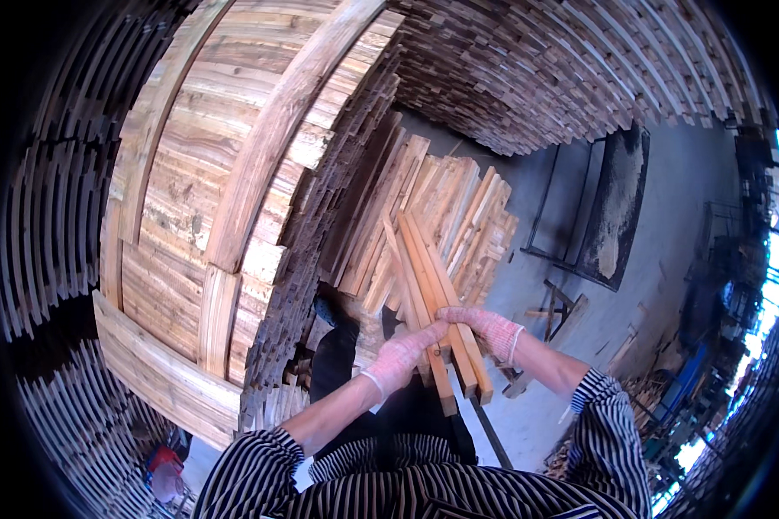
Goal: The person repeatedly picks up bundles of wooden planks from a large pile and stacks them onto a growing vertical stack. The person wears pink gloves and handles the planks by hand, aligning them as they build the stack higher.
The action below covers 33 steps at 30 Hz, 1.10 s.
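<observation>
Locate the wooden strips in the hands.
In the head view, just right of centre, the wooden strips are held by the left hand and right hand, far ends overlapping the board pile.

A tall timber stack point(173, 208) fills the left, long planks point(264, 143) lying across its top and its ragged board ends facing right. Farther left stand darker stacked slats point(52, 216). At the far side rises a broad wall of stacked lumber point(537, 78). On the grey floor point(671, 216) to the right sits a black-framed panel point(613, 221) with a pale patch, and nearer, small crossed wooden pieces point(571, 313). A blue object point(684, 385) shows farther right; a red-and-pink item point(166, 471), unclear, sits near left.
</observation>
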{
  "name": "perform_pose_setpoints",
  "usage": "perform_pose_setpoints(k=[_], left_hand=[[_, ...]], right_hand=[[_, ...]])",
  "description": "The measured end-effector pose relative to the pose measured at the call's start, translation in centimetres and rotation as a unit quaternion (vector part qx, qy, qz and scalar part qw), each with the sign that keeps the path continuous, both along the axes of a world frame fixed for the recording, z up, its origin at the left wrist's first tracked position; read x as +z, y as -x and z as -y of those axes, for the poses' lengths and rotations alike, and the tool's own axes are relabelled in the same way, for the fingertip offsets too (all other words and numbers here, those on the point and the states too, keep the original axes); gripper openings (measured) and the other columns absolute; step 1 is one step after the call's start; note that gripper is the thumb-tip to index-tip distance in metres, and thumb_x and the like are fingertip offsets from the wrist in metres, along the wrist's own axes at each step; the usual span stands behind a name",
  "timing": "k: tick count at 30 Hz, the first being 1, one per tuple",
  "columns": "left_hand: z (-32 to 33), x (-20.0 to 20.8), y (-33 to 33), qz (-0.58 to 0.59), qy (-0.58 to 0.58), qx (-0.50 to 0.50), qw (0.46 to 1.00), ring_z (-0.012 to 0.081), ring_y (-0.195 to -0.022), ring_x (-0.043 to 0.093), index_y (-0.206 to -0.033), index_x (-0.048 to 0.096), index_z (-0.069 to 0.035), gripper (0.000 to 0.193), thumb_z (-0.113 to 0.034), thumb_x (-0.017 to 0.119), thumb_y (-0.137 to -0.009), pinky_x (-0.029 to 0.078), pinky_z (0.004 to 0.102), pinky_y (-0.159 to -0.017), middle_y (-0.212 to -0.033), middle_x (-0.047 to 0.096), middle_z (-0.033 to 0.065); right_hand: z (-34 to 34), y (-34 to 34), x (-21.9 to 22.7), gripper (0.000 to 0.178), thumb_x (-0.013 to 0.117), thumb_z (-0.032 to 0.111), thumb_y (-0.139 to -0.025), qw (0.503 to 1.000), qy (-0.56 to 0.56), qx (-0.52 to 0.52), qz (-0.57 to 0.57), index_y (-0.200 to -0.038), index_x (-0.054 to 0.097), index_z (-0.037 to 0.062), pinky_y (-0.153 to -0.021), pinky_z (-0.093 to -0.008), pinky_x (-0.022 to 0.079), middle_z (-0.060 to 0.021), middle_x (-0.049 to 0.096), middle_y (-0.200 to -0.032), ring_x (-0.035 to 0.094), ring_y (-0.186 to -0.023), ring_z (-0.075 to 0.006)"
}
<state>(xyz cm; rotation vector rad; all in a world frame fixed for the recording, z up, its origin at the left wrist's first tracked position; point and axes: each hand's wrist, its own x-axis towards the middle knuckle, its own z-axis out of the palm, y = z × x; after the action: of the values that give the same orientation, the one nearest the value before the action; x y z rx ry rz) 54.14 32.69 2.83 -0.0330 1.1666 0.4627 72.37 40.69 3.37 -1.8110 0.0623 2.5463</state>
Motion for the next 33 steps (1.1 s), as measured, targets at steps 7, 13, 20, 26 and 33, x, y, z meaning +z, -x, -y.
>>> perform_pose_setpoints(k=[7,13,20,26,33], left_hand=[[-5.2,-11.2,2.1,0.154,0.184,0.209,0.948,0.0319,-0.112,0.068,-0.131,0.063,-0.005,0.058,-0.043,0.078,-0.09,0.054,0.05,-0.1,-0.122,0.071,0.015],[0.5,-10.3,-2.3,0.067,0.047,0.173,0.982,0.0244,-0.108,0.069,-0.131,0.063,-0.003,0.052,-0.032,0.077,-0.091,0.054,0.0442,-0.1,-0.119,0.072,0.0121],[-1.5,0.9,-0.1,-0.13,-0.349,0.075,0.925,0.0229,-0.127,0.058,-0.156,0.03,0.004,0.092,-0.022,0.084,-0.086,0.051,0.0354,-0.104,-0.14,0.058,0.0142],[-5.5,6.3,8.1,-0.096,-0.344,0.31,0.881,0.0238,-0.126,0.058,-0.149,0.039,0.005,0.089,-0.026,0.088,-0.08,0.048,0.0369,-0.109,-0.137,0.06,0.0172],[1.2,9.2,19.9,0.009,-0.301,0.581,0.757,0.0274,-0.109,0.068,-0.125,0.063,0.003,0.055,-0.025,0.081,-0.082,0.056,0.0404,-0.102,-0.116,0.071,0.0151]], right_hand=[[-4.0,2.3,-12.3,0.063,0.079,0.031,-0.09,0.996,-0.008,0.089,-0.009,-0.14,0.055,0.0005,-0.102,-0.0405,0.054,-0.0169,0.065,-0.135,0.064,-0.121,-0.027],[2.7,-2.7,-12.5,0.061,0.079,0.028,-0.089,0.991,-0.124,0.004,-0.056,-0.138,0.058,-0.0011,-0.107,-0.0344,0.048,-0.0147,0.067,-0.13,0.062,-0.122,-0.0202],[2.7,-2.7,0.8,0.089,0.084,0.018,-0.083,0.924,-0.362,0.121,-0.014,-0.154,0.034,-0.0003,-0.105,-0.0359,0.05,-0.0143,0.059,-0.14,0.06,-0.123,-0.0234],[-2.1,7.3,8.6,0.119,0.091,0.016,-0.073,0.798,-0.552,0.239,-0.049,-0.159,0.012,0.0033,-0.106,-0.0393,0.05,-0.017,0.052,-0.145,0.059,-0.126,-0.0268],[-2.7,22.4,18.5,0.118,0.09,0.04,-0.07,0.628,-0.658,0.405,-0.095,-0.157,0.021,0.0003,-0.107,-0.0408,0.048,-0.0249,0.057,-0.136,0.058,-0.128,-0.035]])
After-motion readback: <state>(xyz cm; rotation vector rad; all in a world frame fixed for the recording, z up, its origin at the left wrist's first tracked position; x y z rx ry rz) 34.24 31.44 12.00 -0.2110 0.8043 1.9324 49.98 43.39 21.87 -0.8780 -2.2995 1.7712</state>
